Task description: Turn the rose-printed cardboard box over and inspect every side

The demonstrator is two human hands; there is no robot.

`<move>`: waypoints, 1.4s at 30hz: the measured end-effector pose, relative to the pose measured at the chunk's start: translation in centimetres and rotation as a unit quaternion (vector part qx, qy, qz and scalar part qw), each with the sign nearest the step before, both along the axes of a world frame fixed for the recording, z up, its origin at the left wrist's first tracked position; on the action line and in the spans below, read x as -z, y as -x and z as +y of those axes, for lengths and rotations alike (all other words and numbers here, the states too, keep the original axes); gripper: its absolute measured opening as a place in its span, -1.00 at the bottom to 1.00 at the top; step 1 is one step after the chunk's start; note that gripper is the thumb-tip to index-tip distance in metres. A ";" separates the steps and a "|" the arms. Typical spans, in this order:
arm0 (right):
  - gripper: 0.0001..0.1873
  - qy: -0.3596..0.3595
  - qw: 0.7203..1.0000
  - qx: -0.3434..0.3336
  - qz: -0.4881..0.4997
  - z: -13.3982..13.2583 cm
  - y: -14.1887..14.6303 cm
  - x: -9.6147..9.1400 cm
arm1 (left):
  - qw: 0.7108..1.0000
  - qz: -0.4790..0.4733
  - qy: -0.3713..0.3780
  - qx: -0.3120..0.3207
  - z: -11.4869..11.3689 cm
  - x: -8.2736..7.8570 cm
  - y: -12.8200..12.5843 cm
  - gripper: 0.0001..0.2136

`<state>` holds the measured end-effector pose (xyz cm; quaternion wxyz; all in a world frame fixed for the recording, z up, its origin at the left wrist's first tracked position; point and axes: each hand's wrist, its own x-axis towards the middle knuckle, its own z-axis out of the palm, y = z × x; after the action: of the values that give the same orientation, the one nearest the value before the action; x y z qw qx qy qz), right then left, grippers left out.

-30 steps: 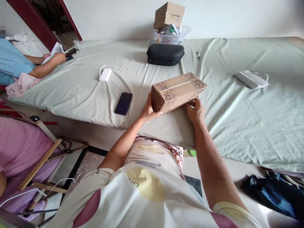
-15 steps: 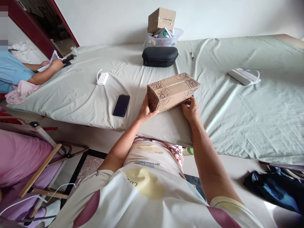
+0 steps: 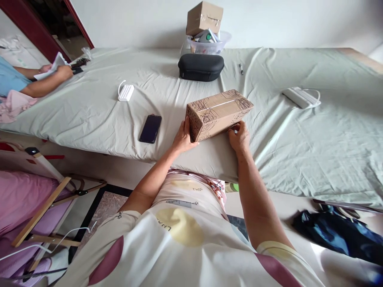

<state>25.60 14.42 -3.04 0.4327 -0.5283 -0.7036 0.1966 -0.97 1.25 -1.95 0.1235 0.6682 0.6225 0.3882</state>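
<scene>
Far left of the cardboard box (image 3: 220, 113), another person's hand (image 3: 64, 72) rests on the sheet-covered bench (image 3: 329, 151). A dark phone (image 3: 150, 128) lies just left of the box. The left hand (image 3: 183, 137) cups the box's left end, thumb up its face. The box sits near the bench's front edge. The right hand (image 3: 239, 137) curls its fingers on the box's near bottom edge. The box seems gripped from both sides, so lifting it would call for even pressure. A white power strip (image 3: 301, 97) lies well to the right.
</scene>
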 end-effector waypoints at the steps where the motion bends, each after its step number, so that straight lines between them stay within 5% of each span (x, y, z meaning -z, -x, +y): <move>1: -0.33 -0.002 1.000 0.000 -0.001 -0.1 0.0 0.0 | 1.000 -0.004 -0.001 0.002 0.0 0.0 0.1 0.34; 17: -0.33 -0.060 0.992 -0.014 0.107 -0.6 -0.1 -0.4 | 0.990 -0.076 -0.116 0.033 0.8 1.1 1.1 0.15; 25: -0.38 -0.104 0.977 -0.073 0.171 -1.5 0.2 -1.0 | 0.975 -0.190 -0.112 -0.002 0.3 0.9 1.4 -0.15; 42: -0.35 -0.075 0.970 -0.084 0.213 -1.3 0.1 -1.3 | 0.971 -0.201 -0.115 -0.068 0.8 0.7 1.6 -0.25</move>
<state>25.52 13.15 -1.73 0.5934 -0.3793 -0.6495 0.2866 -2.57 2.05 -2.61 0.1415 0.5425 0.5803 0.5907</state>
